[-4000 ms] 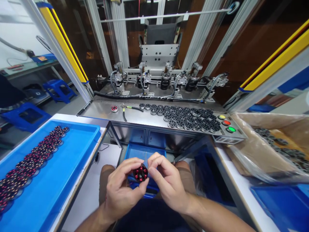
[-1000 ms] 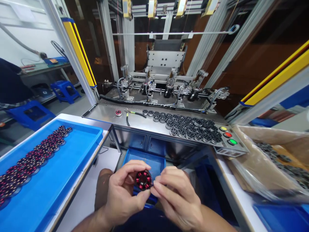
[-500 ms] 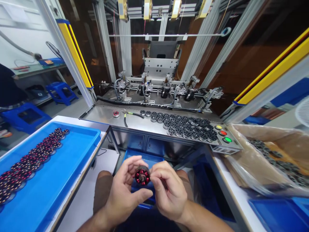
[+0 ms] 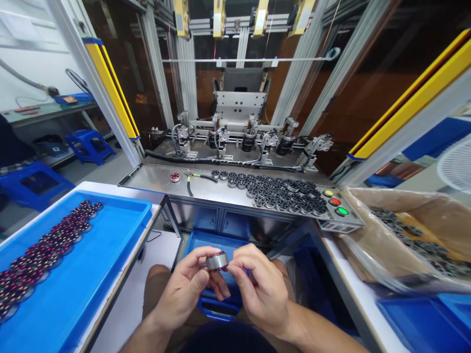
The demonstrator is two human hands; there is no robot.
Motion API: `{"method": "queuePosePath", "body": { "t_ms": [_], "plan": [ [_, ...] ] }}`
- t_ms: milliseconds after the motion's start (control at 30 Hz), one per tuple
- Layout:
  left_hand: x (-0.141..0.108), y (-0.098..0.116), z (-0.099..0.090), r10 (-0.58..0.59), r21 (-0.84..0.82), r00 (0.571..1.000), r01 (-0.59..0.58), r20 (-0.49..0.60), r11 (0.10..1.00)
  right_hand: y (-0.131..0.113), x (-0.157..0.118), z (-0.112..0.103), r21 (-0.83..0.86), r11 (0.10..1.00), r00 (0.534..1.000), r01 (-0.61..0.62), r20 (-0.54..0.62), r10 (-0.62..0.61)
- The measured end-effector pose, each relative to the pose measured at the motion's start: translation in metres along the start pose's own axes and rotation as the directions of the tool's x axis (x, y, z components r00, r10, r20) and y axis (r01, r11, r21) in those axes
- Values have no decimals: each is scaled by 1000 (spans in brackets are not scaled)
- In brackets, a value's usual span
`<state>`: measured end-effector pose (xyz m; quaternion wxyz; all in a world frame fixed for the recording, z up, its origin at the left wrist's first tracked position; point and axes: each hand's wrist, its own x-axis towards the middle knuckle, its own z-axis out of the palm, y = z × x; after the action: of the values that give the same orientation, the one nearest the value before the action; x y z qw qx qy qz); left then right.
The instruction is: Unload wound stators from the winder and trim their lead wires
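Note:
A ring-shaped motor stator (image 4: 218,262) with a smooth metal side and red wire windings is held over my lap, its side facing me. My left hand (image 4: 178,289) grips it between thumb and fingers at its left edge. Closed in a pinch at the stator's right edge is my right hand (image 4: 263,291); what lies between its fingertips is too small to make out. On the metal ledge ahead, a single red-wound stator (image 4: 174,177) sits left of green-and-black handled pliers (image 4: 198,177). Many unwound dark stators (image 4: 272,189) cover the ledge to the right.
At left, a blue tray (image 4: 121,235) carries rows of wound stators. A winding machine (image 4: 239,132) stands behind the ledge. Coloured push buttons (image 4: 334,201) sit at the ledge's right end, beside a plastic-lined cardboard box (image 4: 362,235) of stators. Below is a blue drawer-like bin (image 4: 198,240).
The stator has been tipped from showing its red wound face to showing its metal side. My left thumb has moved up against it, while my right hand keeps its pinch. The view has shifted slightly.

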<state>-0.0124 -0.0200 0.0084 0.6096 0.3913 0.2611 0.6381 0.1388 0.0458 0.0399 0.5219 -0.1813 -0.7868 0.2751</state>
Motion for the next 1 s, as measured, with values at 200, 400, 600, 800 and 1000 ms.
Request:
{"method": "queuePosePath", "body": {
  "t_ms": [200, 400, 600, 800, 1000],
  "plan": [
    [-1, 5, -1, 160, 98, 987, -156, -30, 983, 1, 1, 1, 52, 998, 999, -46, -3, 47],
    [-2, 8, 3, 244, 98, 965, -235, -97, 967, 2, 1, -1, 96, 995, 999, -23, 43, 19],
    [-4, 1, 4, -144, 22, 989, 145, -36, 989, 3, 0, -11, 11, 992, 987, 124, 100, -125],
    [-7, -4, 10, 7, 109, 991, 8, -131, 994, -5, -3, -9, 19, 1000, 999, -1, 34, 1],
    [-6, -8, 5, 470, 557, 879, -353, -77, 752, -4, -10, 8, 374, 842, 915, -388, 47, 401]
  ]
}}
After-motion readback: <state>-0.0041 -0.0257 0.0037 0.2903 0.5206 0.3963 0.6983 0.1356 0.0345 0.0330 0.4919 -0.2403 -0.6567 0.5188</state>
